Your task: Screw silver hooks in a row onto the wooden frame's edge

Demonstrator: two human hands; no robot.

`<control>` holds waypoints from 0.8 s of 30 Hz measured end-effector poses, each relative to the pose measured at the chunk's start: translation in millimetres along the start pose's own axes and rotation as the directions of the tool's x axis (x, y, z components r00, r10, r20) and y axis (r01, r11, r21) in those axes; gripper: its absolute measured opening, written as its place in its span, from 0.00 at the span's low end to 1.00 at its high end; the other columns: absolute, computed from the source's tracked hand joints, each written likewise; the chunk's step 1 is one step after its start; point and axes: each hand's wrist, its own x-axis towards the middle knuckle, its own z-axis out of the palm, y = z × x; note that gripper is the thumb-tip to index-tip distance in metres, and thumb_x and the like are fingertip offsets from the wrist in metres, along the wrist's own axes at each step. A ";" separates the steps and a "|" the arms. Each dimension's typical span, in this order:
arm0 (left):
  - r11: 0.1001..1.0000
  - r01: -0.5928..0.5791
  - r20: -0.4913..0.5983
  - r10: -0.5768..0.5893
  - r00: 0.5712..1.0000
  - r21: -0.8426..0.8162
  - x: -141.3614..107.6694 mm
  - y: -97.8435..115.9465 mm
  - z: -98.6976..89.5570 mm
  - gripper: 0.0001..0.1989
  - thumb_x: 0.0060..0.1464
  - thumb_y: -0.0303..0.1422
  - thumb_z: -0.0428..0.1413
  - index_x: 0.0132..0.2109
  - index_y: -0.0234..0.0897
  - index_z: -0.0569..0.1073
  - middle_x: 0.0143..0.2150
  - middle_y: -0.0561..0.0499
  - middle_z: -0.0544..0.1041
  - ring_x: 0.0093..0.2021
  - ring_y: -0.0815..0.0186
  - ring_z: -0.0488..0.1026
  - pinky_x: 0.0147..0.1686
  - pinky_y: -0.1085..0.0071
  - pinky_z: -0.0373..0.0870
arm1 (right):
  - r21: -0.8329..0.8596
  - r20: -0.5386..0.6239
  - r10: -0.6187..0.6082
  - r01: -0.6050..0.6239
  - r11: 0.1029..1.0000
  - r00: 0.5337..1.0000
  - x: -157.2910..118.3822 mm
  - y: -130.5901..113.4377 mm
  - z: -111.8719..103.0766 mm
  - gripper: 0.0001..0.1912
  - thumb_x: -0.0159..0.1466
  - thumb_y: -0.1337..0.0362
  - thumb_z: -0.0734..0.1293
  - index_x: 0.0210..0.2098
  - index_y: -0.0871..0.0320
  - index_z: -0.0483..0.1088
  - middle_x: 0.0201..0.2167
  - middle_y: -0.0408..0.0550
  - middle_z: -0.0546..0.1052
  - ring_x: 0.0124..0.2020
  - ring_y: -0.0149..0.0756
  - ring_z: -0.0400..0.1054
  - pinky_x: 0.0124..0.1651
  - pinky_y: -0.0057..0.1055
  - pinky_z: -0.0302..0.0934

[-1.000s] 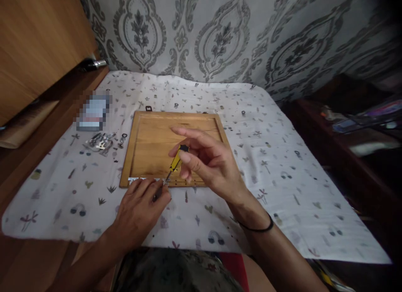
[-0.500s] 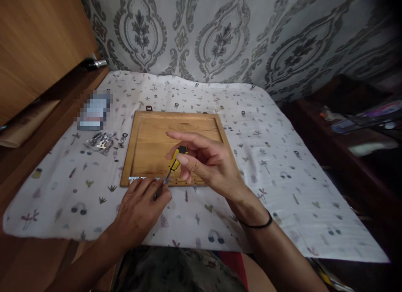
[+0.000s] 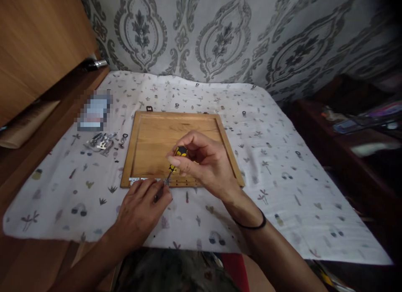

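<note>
A small screwdriver (image 3: 181,151) with a yellow and black handle is pinched between the thumb and fingers of my right hand (image 3: 209,166). Its shaft slants down to the front edge of a framed wooden panel (image 3: 157,145), with the tip beside my left fingertips. My left hand (image 3: 141,206) is closed over a shiny metal hinge-like strip (image 3: 135,181) on that edge, holding it against the wood. A dark metal part (image 3: 159,194) shows between my left thumb and forefinger. Small dark holes run along the edge to the right.
Left of the panel lies a pile of metal fittings (image 3: 102,143) with small loose pieces. A blurred-out packet or device (image 3: 94,112) sits behind it. Patterned white cloth (image 3: 276,191) covers the table; a wooden cabinet (image 3: 44,40) stands at left.
My right fingers, stretched out before, have curled round the screwdriver handle. The handle has turned a little. My left hand stays in place on the strip.
</note>
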 end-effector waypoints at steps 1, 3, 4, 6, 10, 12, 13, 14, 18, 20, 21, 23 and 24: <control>1.000 0.002 -0.003 -0.002 1.000 -0.002 0.2 0.1 0.0 0.05 0.66 0.30 0.58 0.47 0.36 0.77 0.48 0.42 0.81 0.48 0.55 0.74 0.50 0.57 0.68 | 0.009 0.026 0.009 -0.010 1.000 1.000 -0.7 -1.2 -2.6 0.17 0.60 0.52 0.79 0.38 0.56 0.74 0.31 0.40 0.75 0.25 0.25 0.67 0.27 0.25 0.65; 1.000 0.001 -0.008 -0.001 1.000 -0.002 0.6 0.2 -0.1 0.05 0.66 0.29 0.57 0.46 0.36 0.77 0.47 0.43 0.81 0.48 0.55 0.74 0.50 0.58 0.68 | 0.013 0.090 0.032 -0.033 0.999 0.995 -2.3 -3.9 -7.5 0.15 0.64 0.54 0.76 0.45 0.57 0.77 0.34 0.42 0.77 0.26 0.25 0.69 0.31 0.26 0.69; 1.000 0.001 -0.008 -0.001 1.000 -0.001 0.8 0.2 -0.1 0.05 0.66 0.29 0.57 0.46 0.36 0.77 0.47 0.43 0.81 0.48 0.56 0.74 0.50 0.58 0.68 | 0.016 0.119 0.042 -0.044 0.999 0.992 -2.9 -5.0 -9.2 0.15 0.65 0.55 0.75 0.47 0.57 0.77 0.35 0.42 0.78 0.26 0.25 0.70 0.32 0.26 0.70; 1.000 -0.002 -0.010 0.002 1.000 0.001 1.1 0.1 -0.1 0.05 0.66 0.28 0.57 0.46 0.36 0.77 0.47 0.43 0.81 0.47 0.56 0.74 0.49 0.58 0.68 | 0.036 0.145 0.054 -0.060 0.998 0.988 -3.3 -6.3 -10.6 0.15 0.65 0.55 0.75 0.46 0.57 0.78 0.38 0.44 0.79 0.26 0.24 0.69 0.33 0.26 0.71; 1.000 -0.005 -0.016 0.005 1.000 -0.003 1.5 -0.2 -0.7 0.05 0.65 0.29 0.59 0.46 0.36 0.78 0.47 0.42 0.81 0.47 0.56 0.75 0.49 0.59 0.69 | 0.036 0.080 0.056 -0.059 0.998 0.995 -1.9 -4.2 -5.6 0.19 0.59 0.51 0.79 0.37 0.58 0.75 0.35 0.43 0.80 0.22 0.23 0.65 0.24 0.23 0.67; 1.000 -0.004 -0.008 0.004 1.000 -0.006 1.8 -0.1 -1.3 0.05 0.64 0.29 0.59 0.46 0.36 0.78 0.47 0.42 0.81 0.48 0.55 0.75 0.50 0.58 0.69 | 0.037 0.040 0.056 -0.058 0.998 0.998 -1.3 -2.2 -2.2 0.21 0.58 0.49 0.80 0.33 0.57 0.71 0.32 0.42 0.79 0.21 0.23 0.64 0.21 0.22 0.64; 1.000 -0.004 -0.006 0.004 1.000 -0.007 1.9 -0.1 -1.6 0.05 0.64 0.28 0.59 0.46 0.36 0.78 0.47 0.43 0.81 0.48 0.55 0.75 0.49 0.58 0.69 | 0.043 0.033 0.065 -0.066 0.997 0.997 -1.2 -1.5 -1.1 0.22 0.57 0.49 0.80 0.32 0.56 0.69 0.31 0.42 0.78 0.21 0.24 0.64 0.20 0.22 0.63; 1.000 -0.003 -0.006 0.003 1.000 -0.007 2.1 -0.1 -1.9 0.05 0.64 0.28 0.59 0.46 0.36 0.78 0.47 0.43 0.81 0.48 0.55 0.75 0.49 0.58 0.69 | 0.052 0.034 0.076 -0.078 0.996 0.997 -1.3 -1.2 -0.9 0.22 0.57 0.48 0.80 0.31 0.56 0.68 0.30 0.41 0.78 0.21 0.24 0.65 0.20 0.22 0.63; 1.000 0.000 -0.005 0.000 1.000 -0.013 2.5 -0.2 -2.5 0.05 0.64 0.28 0.59 0.47 0.37 0.78 0.48 0.43 0.81 0.47 0.56 0.75 0.49 0.58 0.69 | 0.044 0.108 0.084 -0.089 0.995 0.991 -2.5 -3.1 -6.4 0.20 0.60 0.48 0.78 0.41 0.55 0.74 0.31 0.40 0.77 0.23 0.25 0.68 0.27 0.25 0.70; 1.000 -0.002 0.003 0.002 1.000 -0.011 2.4 -0.4 -2.4 0.05 0.64 0.28 0.59 0.47 0.37 0.77 0.47 0.43 0.81 0.46 0.56 0.75 0.48 0.58 0.69 | 0.039 0.158 0.071 -0.078 0.996 0.985 -3.2 -4.0 -9.3 0.20 0.64 0.49 0.75 0.47 0.55 0.76 0.33 0.41 0.78 0.24 0.25 0.70 0.31 0.27 0.73; 1.000 -0.005 0.006 0.005 1.000 -0.008 2.2 -0.5 -2.3 0.05 0.64 0.28 0.59 0.47 0.36 0.77 0.47 0.43 0.82 0.46 0.56 0.75 0.48 0.58 0.69 | 0.038 0.169 0.067 -0.075 0.996 0.983 -3.4 -4.0 -9.7 0.19 0.65 0.49 0.75 0.47 0.56 0.77 0.34 0.42 0.78 0.24 0.25 0.70 0.31 0.27 0.73; 1.000 -0.006 0.013 0.006 1.000 0.000 1.8 -0.6 -2.0 0.05 0.64 0.29 0.60 0.47 0.36 0.77 0.47 0.43 0.81 0.47 0.55 0.75 0.48 0.58 0.69 | 0.025 0.145 0.047 -0.051 0.998 0.988 -3.5 -2.7 -7.8 0.17 0.63 0.50 0.77 0.41 0.57 0.79 0.33 0.43 0.78 0.22 0.25 0.68 0.28 0.26 0.70; 1.000 -0.005 0.015 0.005 1.000 0.003 1.6 -0.6 -1.9 0.06 0.64 0.29 0.60 0.47 0.36 0.77 0.47 0.43 0.81 0.48 0.55 0.74 0.49 0.57 0.69 | 0.004 0.113 0.029 -0.030 1.000 0.993 -3.4 -1.6 -5.7 0.17 0.61 0.50 0.78 0.37 0.57 0.78 0.32 0.43 0.78 0.22 0.25 0.67 0.25 0.26 0.68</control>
